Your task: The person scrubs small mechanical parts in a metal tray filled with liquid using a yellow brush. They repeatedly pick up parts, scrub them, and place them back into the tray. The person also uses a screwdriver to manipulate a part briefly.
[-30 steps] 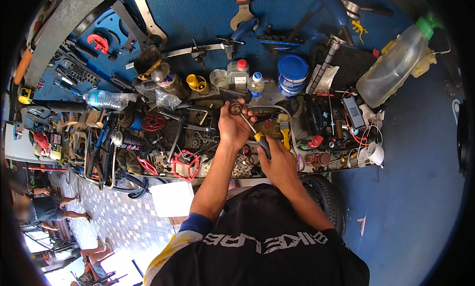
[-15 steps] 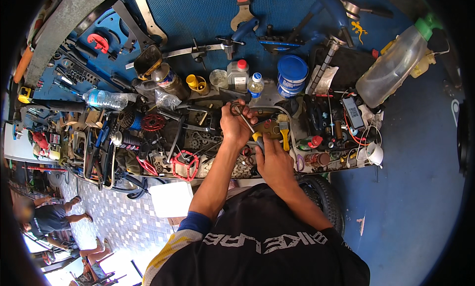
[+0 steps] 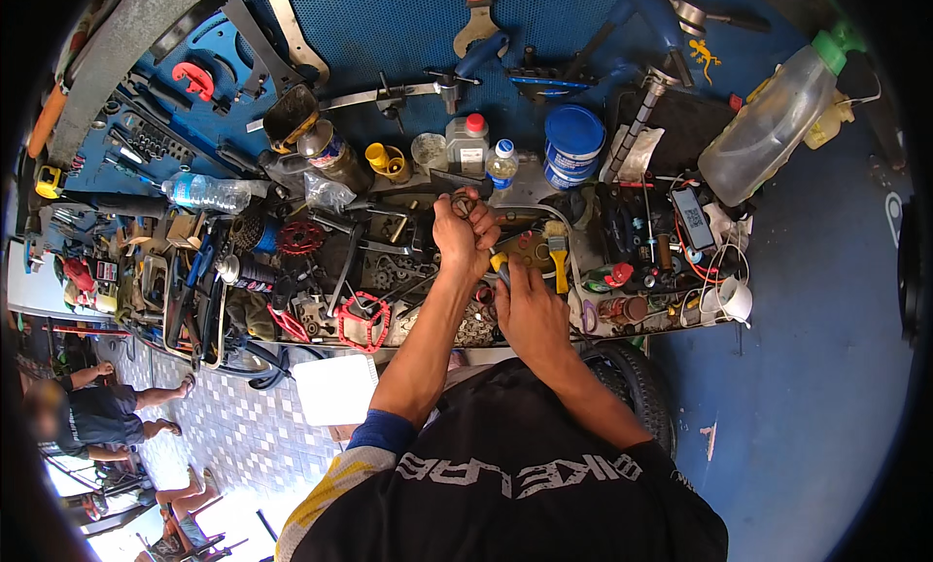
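Observation:
My left hand (image 3: 461,236) is raised over the workbench, its fingers closed round a small metal ring-shaped part (image 3: 463,205). Close beside it, my right hand (image 3: 533,314) grips a screwdriver (image 3: 500,263) by its yellow and dark handle. The screwdriver's shaft runs toward the left hand and is mostly hidden behind the fingers, so I cannot tell whether its tip touches the ring. A yellow-handled brush (image 3: 557,256) lies just right of my hands. Below and left of them are a bicycle chain (image 3: 471,329) and a red pedal (image 3: 363,322).
Bottles, a blue tub (image 3: 572,146) and yellow cups (image 3: 387,161) line the bench's back. Crowded tools and a red chainring (image 3: 300,239) fill the left. At right are a phone (image 3: 692,220) and a white cup (image 3: 735,299). Another person (image 3: 102,416) is at the far left.
The screwdriver and right hand have shifted slightly left and up, closer to the left hand. The ring has turned, and less of the shaft shows. The person at far left has moved their limbs.

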The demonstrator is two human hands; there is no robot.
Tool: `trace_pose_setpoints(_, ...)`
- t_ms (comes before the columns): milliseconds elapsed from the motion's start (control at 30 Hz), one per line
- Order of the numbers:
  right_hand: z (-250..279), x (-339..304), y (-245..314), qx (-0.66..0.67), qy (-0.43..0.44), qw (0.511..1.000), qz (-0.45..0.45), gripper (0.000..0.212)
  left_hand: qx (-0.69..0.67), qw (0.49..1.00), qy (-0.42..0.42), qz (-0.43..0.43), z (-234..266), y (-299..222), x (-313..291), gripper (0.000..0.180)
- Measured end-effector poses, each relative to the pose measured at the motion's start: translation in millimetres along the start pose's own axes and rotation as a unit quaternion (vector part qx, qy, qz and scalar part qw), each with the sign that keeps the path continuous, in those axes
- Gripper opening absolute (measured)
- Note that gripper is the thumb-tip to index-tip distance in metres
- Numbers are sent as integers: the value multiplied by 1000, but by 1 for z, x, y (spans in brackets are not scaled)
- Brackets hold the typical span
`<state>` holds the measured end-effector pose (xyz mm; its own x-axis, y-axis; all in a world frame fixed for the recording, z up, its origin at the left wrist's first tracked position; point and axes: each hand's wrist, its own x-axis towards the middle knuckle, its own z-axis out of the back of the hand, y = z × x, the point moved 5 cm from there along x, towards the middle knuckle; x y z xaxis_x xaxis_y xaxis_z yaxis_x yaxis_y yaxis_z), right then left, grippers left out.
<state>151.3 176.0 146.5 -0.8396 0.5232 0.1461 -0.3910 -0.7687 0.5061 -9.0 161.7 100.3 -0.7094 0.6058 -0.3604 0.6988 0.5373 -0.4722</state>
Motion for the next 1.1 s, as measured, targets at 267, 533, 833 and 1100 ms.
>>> trace_pose_setpoints(267, -22, -4, -21, 152, 43, 987, -41, 45, 52, 999, -16, 2, 5, 2, -3, 37)
trace_pose_setpoints(533, -28, -6, -34, 371, 60, 924, -67, 37, 18, 1000, 13, 15, 7, 9, -1, 41)
trace_pose_setpoints(833, -37, -6, -41, 543, 173, 805, -165, 37, -92, 989, 87, 79, 9, 10, 4, 43)
trace_pose_setpoints(1100, -15, -58, -96, 288, 211, 928, -108, 47, 320, 946, 34, -20, 51, -12, 34, 44)
